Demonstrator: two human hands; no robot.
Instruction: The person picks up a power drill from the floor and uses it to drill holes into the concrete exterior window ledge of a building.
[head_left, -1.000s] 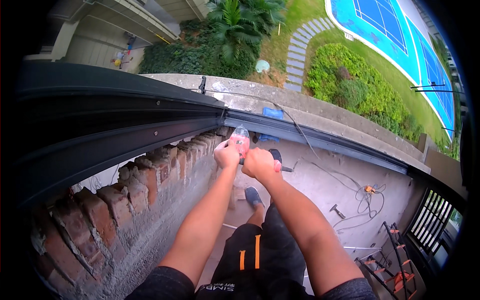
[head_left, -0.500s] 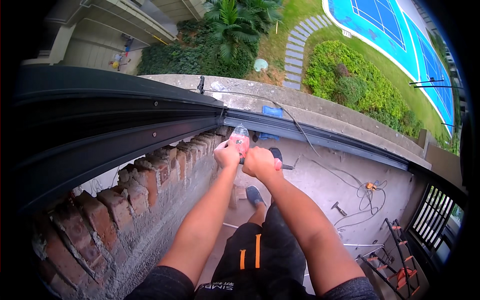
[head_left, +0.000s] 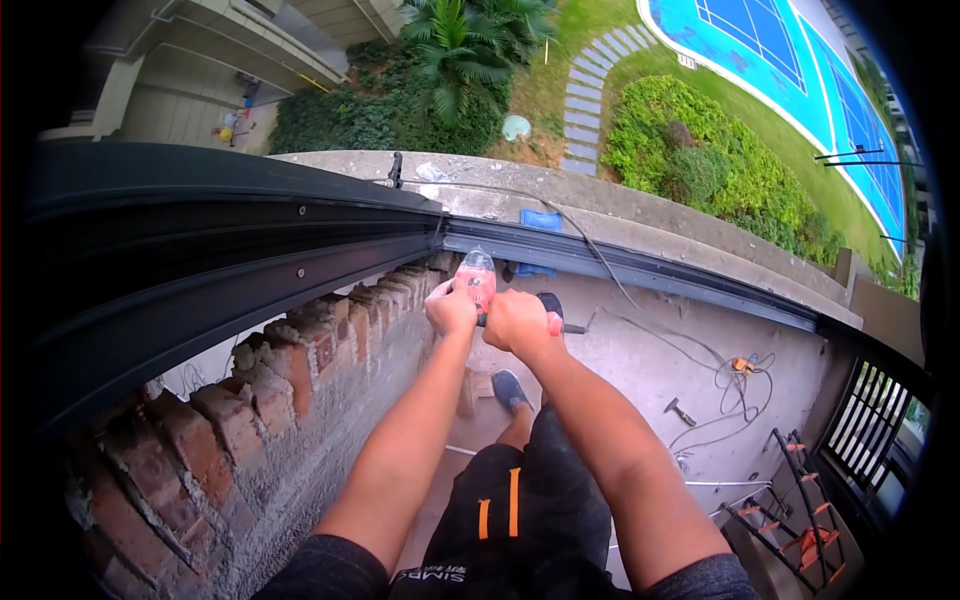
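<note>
A red handheld power tool (head_left: 478,282) with a clear, rounded front part is held at the inner side of the dark metal frame, near its corner. My left hand (head_left: 450,308) wraps round the tool's left side. Closed over its rear grip is my right hand (head_left: 517,321), with a bit of red body and a dark cord end showing past the knuckles. The tool's working end and exact kind cannot be made out. Just left of my left hand runs a row of broken-topped bricks (head_left: 300,365) along the rough mortar wall.
The dark metal frame (head_left: 640,270) borders a concrete ledge (head_left: 690,250), with a blue cloth (head_left: 541,219) and a cable across it. Beyond lies a drop to a garden. On the floor are a hammer (head_left: 680,411), a coiled cable (head_left: 745,395) and a black folding rack (head_left: 800,510).
The view has shifted very slightly. Both hands keep their grip on the red power tool, which stays in nearly the same place by the frame corner.
</note>
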